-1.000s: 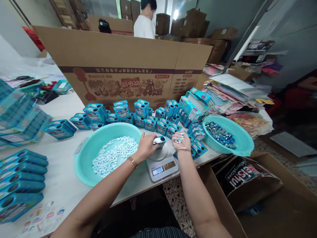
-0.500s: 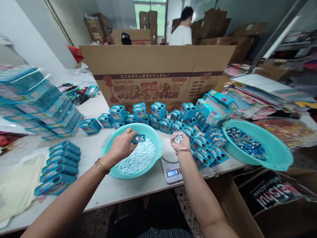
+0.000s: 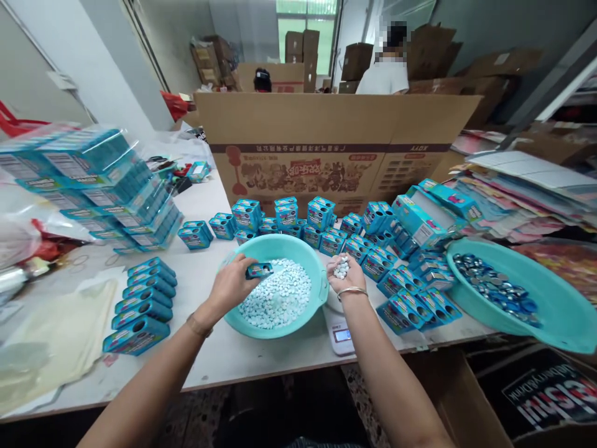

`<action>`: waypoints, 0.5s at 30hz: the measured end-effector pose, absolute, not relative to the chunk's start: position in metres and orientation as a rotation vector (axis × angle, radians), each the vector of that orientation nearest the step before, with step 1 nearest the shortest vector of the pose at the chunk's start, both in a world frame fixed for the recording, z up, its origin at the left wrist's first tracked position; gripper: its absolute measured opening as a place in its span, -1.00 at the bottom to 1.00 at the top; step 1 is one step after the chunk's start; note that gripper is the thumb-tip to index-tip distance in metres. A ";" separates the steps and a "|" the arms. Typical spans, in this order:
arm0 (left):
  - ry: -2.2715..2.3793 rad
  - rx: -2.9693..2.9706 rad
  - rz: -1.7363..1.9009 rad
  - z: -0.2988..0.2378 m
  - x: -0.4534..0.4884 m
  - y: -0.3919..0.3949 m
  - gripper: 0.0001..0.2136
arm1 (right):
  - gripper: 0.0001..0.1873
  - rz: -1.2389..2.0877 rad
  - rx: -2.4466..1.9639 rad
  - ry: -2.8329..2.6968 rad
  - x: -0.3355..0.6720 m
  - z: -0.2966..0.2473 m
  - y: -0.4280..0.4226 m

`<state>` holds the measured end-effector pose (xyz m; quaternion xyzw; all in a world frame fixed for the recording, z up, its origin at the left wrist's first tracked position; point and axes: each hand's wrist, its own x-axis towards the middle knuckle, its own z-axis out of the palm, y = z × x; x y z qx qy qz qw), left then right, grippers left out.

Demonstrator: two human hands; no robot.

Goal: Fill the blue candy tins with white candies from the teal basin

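My left hand (image 3: 228, 287) grips a small blue candy box (image 3: 259, 270), tilted sideways above a turquoise basin (image 3: 318, 261). Small pale tablet candies (image 3: 280, 297) cover the basin's bottom, and a few pale bits show at the box's window or opening. To the right, my right hand (image 3: 352, 281) is cupped palm up around a handful of the same pale candies (image 3: 342, 267). Below it, partly hidden by the hand and forearm, stands a white digital scale (image 3: 342, 341) with a lit display.
Blue boxes with round holes (image 3: 373, 261) line the back and right; another row (image 3: 142, 305) stands left. A second basin (image 3: 550, 305) holds shiny blue round pieces. Wrapped box stacks (image 3: 102, 186), a large carton (image 3: 336, 124) and paper piles (image 3: 517, 180) surround the table. Two people are beyond.
The view has swung left, so everything sits further right. My left hand still holds the box, now turned at a slightly different angle; my right hand keeps its candies.
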<state>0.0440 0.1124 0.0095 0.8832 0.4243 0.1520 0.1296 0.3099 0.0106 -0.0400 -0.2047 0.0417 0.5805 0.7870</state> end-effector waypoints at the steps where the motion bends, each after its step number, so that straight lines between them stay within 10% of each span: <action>1: 1.202 2.494 0.535 0.007 0.043 0.115 -0.67 | -0.75 1.243 -0.455 0.112 0.309 -0.039 0.010; 15: 1.483 1.601 1.198 -0.021 -0.125 0.033 -0.47 | -0.76 1.348 -0.453 0.136 0.292 -0.032 0.012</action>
